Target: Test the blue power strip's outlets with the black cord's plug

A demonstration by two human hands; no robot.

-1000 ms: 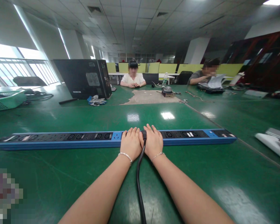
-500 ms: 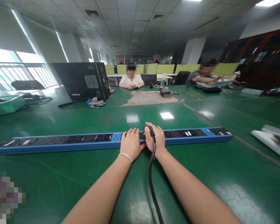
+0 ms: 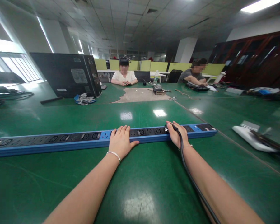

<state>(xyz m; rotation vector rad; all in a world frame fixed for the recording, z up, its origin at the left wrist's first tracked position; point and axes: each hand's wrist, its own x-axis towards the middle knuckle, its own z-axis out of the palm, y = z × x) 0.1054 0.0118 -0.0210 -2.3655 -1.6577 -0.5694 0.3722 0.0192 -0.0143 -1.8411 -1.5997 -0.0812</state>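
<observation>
A long blue power strip with black socket sections lies across the green table. My left hand rests on it just right of a blue socket section, fingers over the top and thumb stretched to the right. Farther right, my right hand holds a black plug over the strip's sockets. The plug is tilted, and its face points left. From it a black cable runs down along my right forearm to the bottom edge.
Beyond the strip stand a black computer case and gloves. A brown sheet lies mid-table. A white device is at the right. Two people sit at the far side, near a bottle.
My right hand has moved right along the strip with the plug, away from my left hand, and the plug has come up off the sockets. The view has shifted right.
</observation>
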